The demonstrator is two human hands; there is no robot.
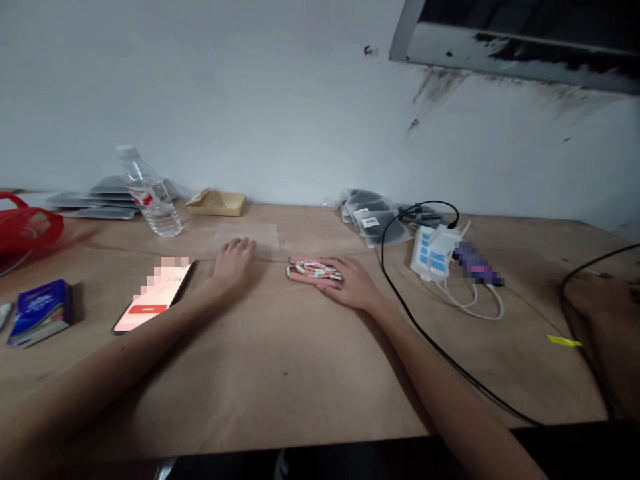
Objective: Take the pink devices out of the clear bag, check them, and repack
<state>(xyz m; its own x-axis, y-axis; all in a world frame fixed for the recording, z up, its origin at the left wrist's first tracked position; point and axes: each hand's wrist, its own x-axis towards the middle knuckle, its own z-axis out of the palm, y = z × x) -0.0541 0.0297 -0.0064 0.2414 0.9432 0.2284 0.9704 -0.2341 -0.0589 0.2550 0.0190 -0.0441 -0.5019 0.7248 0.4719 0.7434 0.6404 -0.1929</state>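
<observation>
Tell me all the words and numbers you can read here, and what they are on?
Phone: only faint digits, perhaps "04", show; the rest is blurred out.
Water bottle: label too small to read.
Blue pack: print too blurred.
Grey bags: white labels too small.
White charger: no readable text.

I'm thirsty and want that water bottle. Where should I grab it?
Grab the water bottle around its clear middle, below the label, coming from the front. It stands upright near the wall, leaning a bit in the picture, with open table before it. Wrap your fingers round.
</observation>
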